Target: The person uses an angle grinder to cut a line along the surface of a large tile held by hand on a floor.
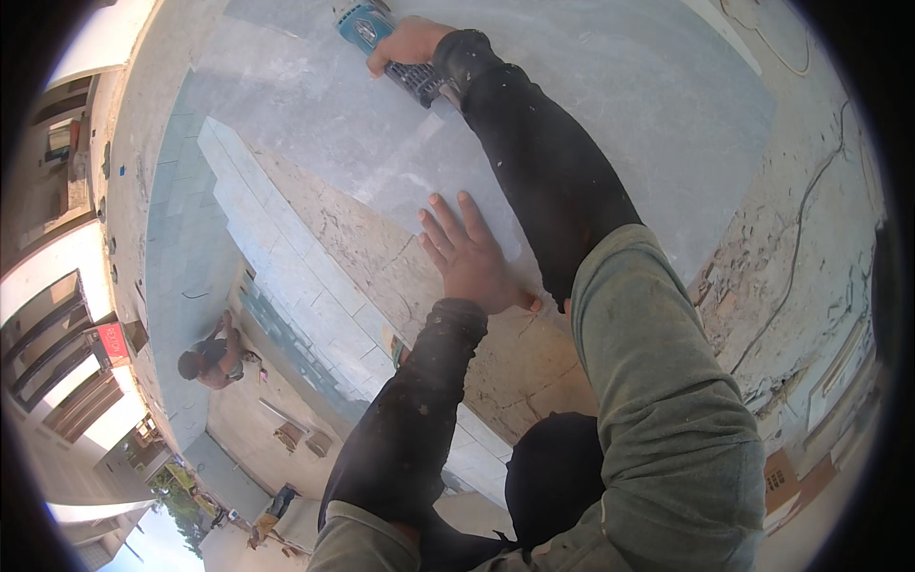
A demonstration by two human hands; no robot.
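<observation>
a: starting close in, the left hand [474,265] lies palm down with fingers spread, grasping nothing, pressed flat by the near edge of the slab [610,124].

b: big grey slab, stretching away over the rough floor [534,372]. how would it handle?

a: stiff, surely, and likely heavy for its breadth. that face looks smooth, with pale streaks like dust, so a palm could skid on it. edges and corners would be the brittle part.

b: so where to take hold?

a: underneath, at two opposite edges, keeping the middle from sagging. a one-corner lift looks risky.

b: further out, the right hand [404,43] has its fingers wrapped round the tool [360,26], teal at the far end, black and ribbed at the near one!

a: a firm clasp on the body, the sensible place, clear of the head. it looks dense but manageable. whether a finger is on a switch, they cannot tell.

b: beyond, off to the left, pale tiles [286,257], then a co-worker [221,360] bent low, well apart.
</observation>
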